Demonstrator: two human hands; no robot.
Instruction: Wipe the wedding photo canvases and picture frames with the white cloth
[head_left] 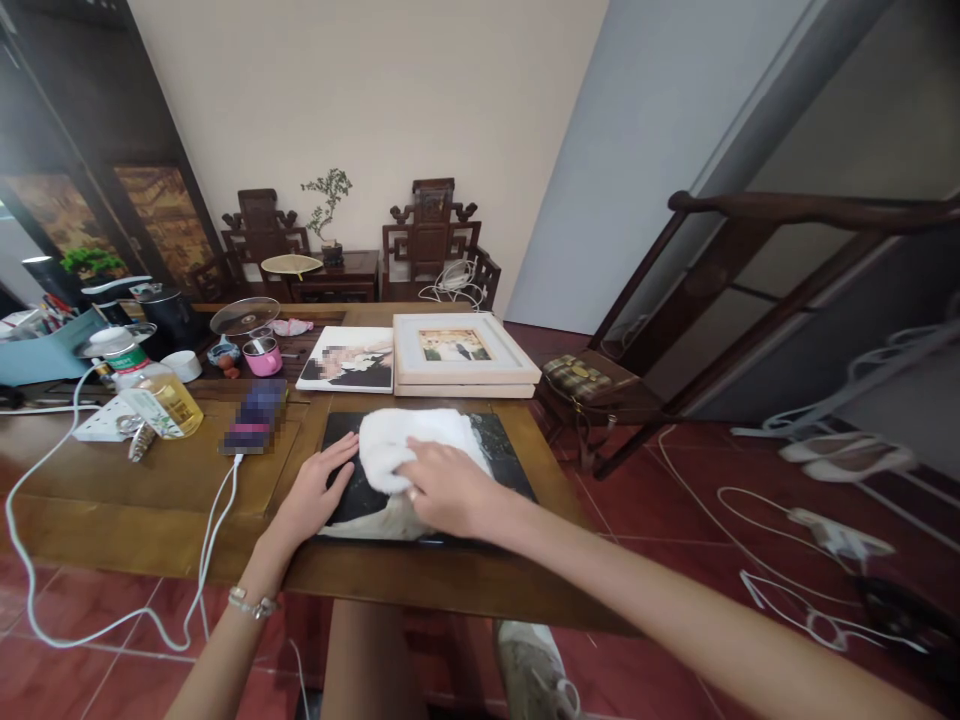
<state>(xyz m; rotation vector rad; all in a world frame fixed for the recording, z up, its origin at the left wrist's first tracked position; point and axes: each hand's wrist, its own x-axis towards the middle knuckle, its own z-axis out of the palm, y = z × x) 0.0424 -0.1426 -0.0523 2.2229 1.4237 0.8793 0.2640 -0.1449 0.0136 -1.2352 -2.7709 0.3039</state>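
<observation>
Cloth [435,430], white and folded, is held bunched under the curled fingers of the right hand [454,490] upon the dark picture panel [508,462], which is laid flat on the worktop [187,538]; the left hand [319,485] is spread, grasping nothing, at the panel's left side. Cloth work is judged in progress, though what has been covered and what is left cannot be told, the panel's middle being hidden. Framed picture [454,345] and white-edged print [351,360] are left untouched just beyond.
</observation>
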